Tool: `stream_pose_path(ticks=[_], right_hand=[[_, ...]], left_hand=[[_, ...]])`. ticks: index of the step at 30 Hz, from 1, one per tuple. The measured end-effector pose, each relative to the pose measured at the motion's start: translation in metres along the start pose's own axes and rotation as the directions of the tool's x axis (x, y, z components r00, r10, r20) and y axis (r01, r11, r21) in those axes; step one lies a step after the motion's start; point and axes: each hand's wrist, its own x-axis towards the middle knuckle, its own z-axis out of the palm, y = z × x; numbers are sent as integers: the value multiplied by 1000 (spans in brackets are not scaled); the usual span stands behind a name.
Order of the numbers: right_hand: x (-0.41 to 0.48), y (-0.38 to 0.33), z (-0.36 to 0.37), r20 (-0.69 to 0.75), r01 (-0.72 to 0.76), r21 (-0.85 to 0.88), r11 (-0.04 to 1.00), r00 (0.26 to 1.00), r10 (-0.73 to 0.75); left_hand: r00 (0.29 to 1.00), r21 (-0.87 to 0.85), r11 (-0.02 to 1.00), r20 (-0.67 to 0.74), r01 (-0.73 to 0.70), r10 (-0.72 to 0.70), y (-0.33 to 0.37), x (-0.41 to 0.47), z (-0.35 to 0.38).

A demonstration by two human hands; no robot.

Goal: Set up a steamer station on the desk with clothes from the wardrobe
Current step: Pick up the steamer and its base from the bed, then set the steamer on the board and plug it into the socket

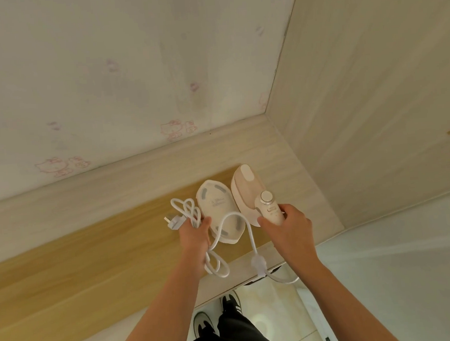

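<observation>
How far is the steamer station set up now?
Done: the base lies on the desk. In hand: the right hand grips the steamer, the left hand holds its cord. Left: the plug is in no socket; no clothes in view.

One steamer [246, 192], one stand [217, 210], one cord [253, 244] with one plug [172, 223], one left hand [196, 237], one right hand [289, 227], two shoes [202, 325].

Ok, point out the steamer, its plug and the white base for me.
steamer [242, 193]: head view, on its pink body.
plug [173, 223]: head view, on its white housing.
white base [215, 205]: head view, on its flat middle.
</observation>
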Motion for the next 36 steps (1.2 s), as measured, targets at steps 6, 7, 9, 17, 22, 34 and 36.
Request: stream_pose_path(ticks=[6,7,9,17,22,34,36], right_hand=[[10,3,7,22,-7,-29,1000,1000,8],[11,3,8,28,-5,-31,999,1000,6],[12,4,11,38,3,-34,999,999,-2],[7,1,21,62,24,-32,999,998,-22],[4,-4,35,87,35,-37,999,996,-32],[-2,-5,60,92,48,-107,993,995,-38],[-4,-5,63,91,36,-100,994,995,-27]], left_hand=[[997,80,996,-59,46,-41,-3,9,12],[997,92,994,-65,54,-48,-3,10,13],[997,126,991,-66,54,-46,-2,11,13],[994,182,982,-95,-42,60,-3,15,-9],[977,189,973,-141,-132,160,1,15,-36],[963,59,986,-211,-156,165,4,4,-79],[962,39,986,-219,-160,165,7,3,-83]])
